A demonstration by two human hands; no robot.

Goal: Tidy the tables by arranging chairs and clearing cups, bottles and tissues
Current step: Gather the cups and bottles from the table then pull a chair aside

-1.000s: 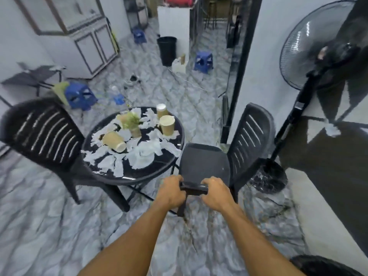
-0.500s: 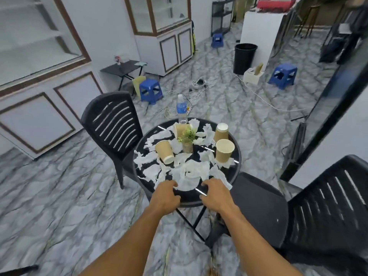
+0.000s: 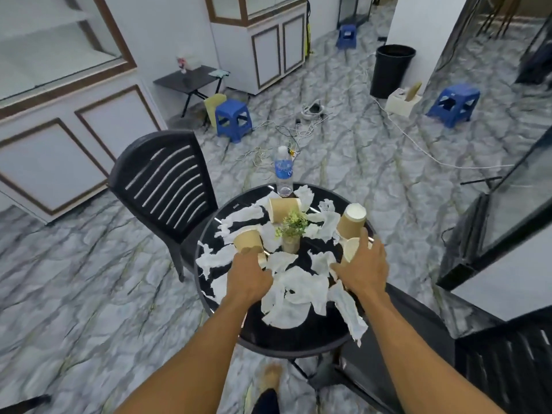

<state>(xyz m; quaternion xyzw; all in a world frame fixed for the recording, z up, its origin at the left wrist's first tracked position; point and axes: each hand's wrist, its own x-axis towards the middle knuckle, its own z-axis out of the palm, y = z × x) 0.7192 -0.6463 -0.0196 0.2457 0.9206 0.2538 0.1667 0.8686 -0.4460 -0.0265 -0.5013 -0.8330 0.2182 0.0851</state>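
Observation:
A round black table [image 3: 298, 339] holds scattered white tissues [image 3: 298, 294], several brown paper cups, a water bottle [image 3: 283, 171] at its far edge and a small potted plant [image 3: 291, 231]. My left hand [image 3: 249, 276] curls over the near end of a tipped cup [image 3: 248, 239]. My right hand [image 3: 363, 267] wraps around an upright cup [image 3: 350, 249]. Just beyond it stands a lidded cup [image 3: 352, 219], and another cup [image 3: 283, 209] lies on its side behind the plant. One black chair [image 3: 167, 186] stands left of the table and a second black chair [image 3: 507, 369] at the near right.
Blue stools [image 3: 233, 118] [image 3: 454, 103], a black bin [image 3: 391, 70], a white box [image 3: 401, 100] and loose cables [image 3: 298, 130] lie on the marble floor beyond the table. White cabinets line the left wall. A small dark side table [image 3: 191, 79] stands by them.
My hands let go of the right chair's seat edge and moved forward over the table onto two cups. The view swung left toward the table.

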